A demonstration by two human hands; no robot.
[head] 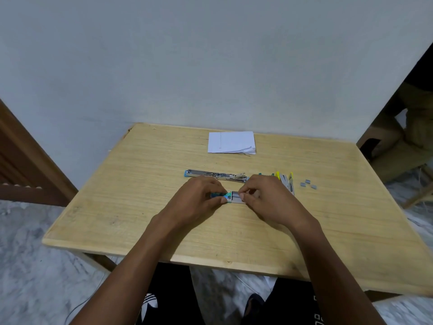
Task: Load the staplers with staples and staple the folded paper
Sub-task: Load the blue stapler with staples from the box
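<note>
My left hand (199,198) grips the left end of a small staple box (230,196) in the middle of the wooden table (140,195). My right hand (267,198) pinches the grey part that sticks out of the box's right end. Behind my hands a blue stapler (214,175) lies opened out flat, its metal channel facing up. A yellow stapler (287,181) lies just right of my right hand, partly hidden by it. The folded white paper (230,142) rests near the table's far edge.
Three small grey staple strips (308,184) lie to the right of the yellow stapler. A grey wall stands right behind the table. A wooden door is at the left, cardboard boxes at the right. My knees sit below the near edge.
</note>
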